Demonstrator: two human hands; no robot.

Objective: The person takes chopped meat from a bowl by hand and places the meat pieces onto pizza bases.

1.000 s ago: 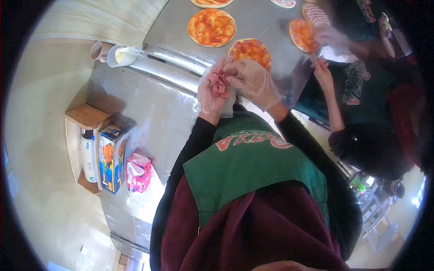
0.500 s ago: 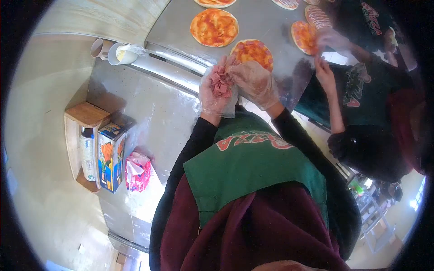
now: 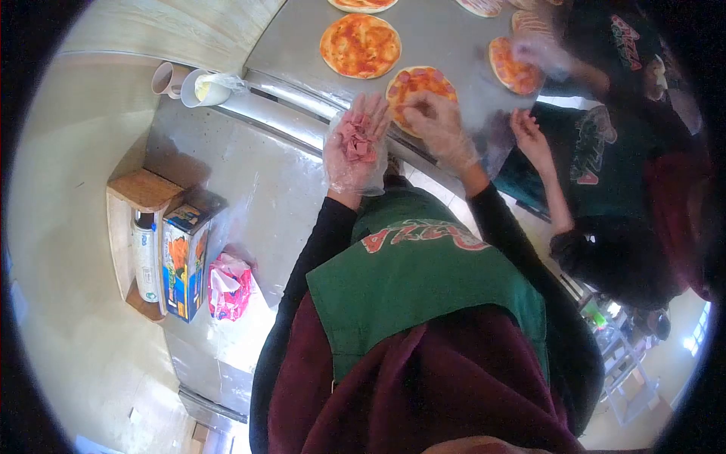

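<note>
Chopped pink ham (image 3: 358,142) lies heaped in my left hand (image 3: 349,168), which is palm up in a clear plastic glove with the fingers stretched out. My right hand (image 3: 442,138), gloved too, hovers over the near edge of a pizza (image 3: 420,83) spread with red sauce. Its fingertips are pinched together, and whatever is between them is too small to make out. A few ham pieces rest along that pizza's rim. Beyond it lies a second sauced pizza base (image 3: 360,47) without ham.
A co-worker's blurred gloved hand (image 3: 541,54) works over another pizza (image 3: 514,68) at right; their other hand (image 3: 532,140) is nearer. To the left are a white cup (image 3: 206,92), a brown mug (image 3: 166,79), a wooden holder (image 3: 144,191), a blue box (image 3: 184,261) and a pink packet (image 3: 230,287).
My right hand has left the ham in my left palm and moved right, over the pizza. My left hand has shifted slightly left, its fingers more spread.
</note>
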